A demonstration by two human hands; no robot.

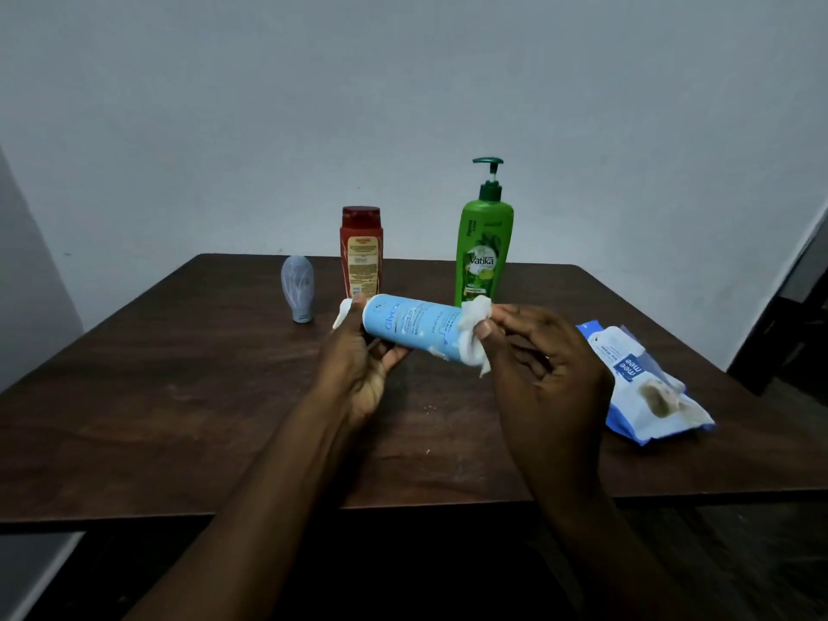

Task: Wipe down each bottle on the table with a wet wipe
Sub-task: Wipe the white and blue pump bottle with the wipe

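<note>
The wet wipe [475,327] covers one end of the blue bottle [410,322]. The left hand [358,365] hides part of the other end. The bottom of the green bottle [484,253] is behind the wipe. The small words on the red bottle [362,257] are too tiny to read. The bench [179,396] runs off both sides.

Left hand [358,374]: bare, long fingers, creased palm showing just behind the fingers
Right hand [553,378]: bare, its back showing, knuckles ridged at the base of the fingers
Right thumbnail [484,330]: short, trimmed, at the very tip of the thumb
Bright speck [547,358]: tiny glint between two right fingers, too small to tell what it is
Left forearm [269,477]: bare, slim, uncovered well behind the fingers as far as the picture's edge
Right forearm [596,508]: bare, likewise uncovered behind the wrist
</note>
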